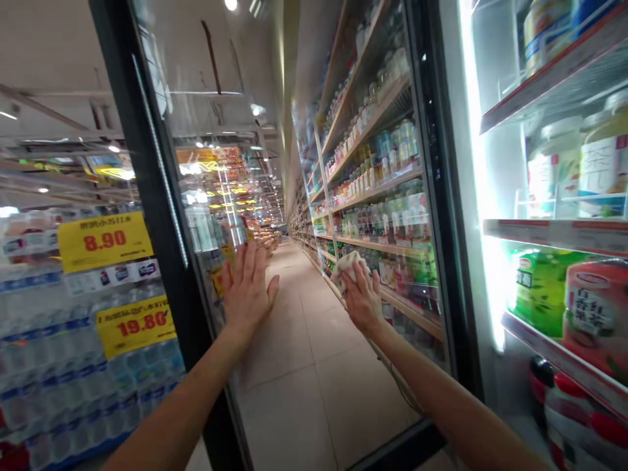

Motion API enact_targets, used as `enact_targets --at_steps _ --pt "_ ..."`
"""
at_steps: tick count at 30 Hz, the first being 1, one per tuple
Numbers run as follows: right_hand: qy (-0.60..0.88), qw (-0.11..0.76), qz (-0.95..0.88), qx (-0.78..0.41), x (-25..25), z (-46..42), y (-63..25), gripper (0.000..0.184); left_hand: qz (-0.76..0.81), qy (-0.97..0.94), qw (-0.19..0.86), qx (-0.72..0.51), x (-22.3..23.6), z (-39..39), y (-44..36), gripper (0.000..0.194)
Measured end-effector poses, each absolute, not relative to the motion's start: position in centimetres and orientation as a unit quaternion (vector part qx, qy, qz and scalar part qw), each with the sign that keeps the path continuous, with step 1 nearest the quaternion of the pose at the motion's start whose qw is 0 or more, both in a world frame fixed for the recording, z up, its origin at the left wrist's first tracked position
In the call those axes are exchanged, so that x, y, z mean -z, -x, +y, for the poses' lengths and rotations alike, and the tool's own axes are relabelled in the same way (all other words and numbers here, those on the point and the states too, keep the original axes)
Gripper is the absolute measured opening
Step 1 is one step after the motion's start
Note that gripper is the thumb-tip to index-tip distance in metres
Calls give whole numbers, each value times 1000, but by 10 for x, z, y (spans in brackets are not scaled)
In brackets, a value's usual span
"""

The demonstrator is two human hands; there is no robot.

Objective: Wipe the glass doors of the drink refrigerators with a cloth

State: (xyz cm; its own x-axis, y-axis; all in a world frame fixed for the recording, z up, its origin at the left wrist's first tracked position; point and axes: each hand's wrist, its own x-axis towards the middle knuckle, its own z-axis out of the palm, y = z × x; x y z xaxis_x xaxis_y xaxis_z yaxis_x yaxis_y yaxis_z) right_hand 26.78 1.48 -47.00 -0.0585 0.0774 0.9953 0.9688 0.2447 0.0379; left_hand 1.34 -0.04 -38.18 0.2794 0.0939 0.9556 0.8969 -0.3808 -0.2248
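A glass door (304, 340) in a black frame (164, 196) stands swung out in front of me. My left hand (248, 284) lies flat against the glass near the frame's left side, fingers spread and holding nothing. To the right, my right hand (363, 297) presses a crumpled whitish cloth (349, 267) to the pane, its fingers over the cloth. Shelves of bottles and a tiled aisle floor appear in the glass between my hands; whether they are reflected or seen through it I cannot tell.
On the right is a lit cooler with bottles (554, 163), a green pack (544, 294) and a pinkish pack (598, 314) on its shelves. Stacked packs of bottled water (63, 373) stand at the left, with yellow price signs (105, 241) above them.
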Motion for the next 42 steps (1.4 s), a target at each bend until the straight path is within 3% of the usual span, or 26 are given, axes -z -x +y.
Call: enact_targets --at_steps 6,12,18,24,30,37,42 --pt "527 610 -452 383 485 16 -277 47 -370 681 435 458 404 -3 -13 66" --pt "455 514 -606 401 520 3 -259 47 -372 681 432 459 432 -7 -19 67" --pt "568 603 -434 355 530 6 -271 47 -342 697 446 446 457 -6 -21 65" --pt "457 516 -615 382 550 -9 -236 50 -358 704 443 424 475 -11 -22 66" --pt "535 592 -492 350 552 -4 -255 53 -365 706 429 429 489 -16 -25 65" --pt "443 498 -650 365 580 -18 -229 55 -372 710 413 432 500 -19 -26 64" --pt "535 540 -552 342 585 -17 -252 54 -360 718 415 427 509 -20 -21 66"
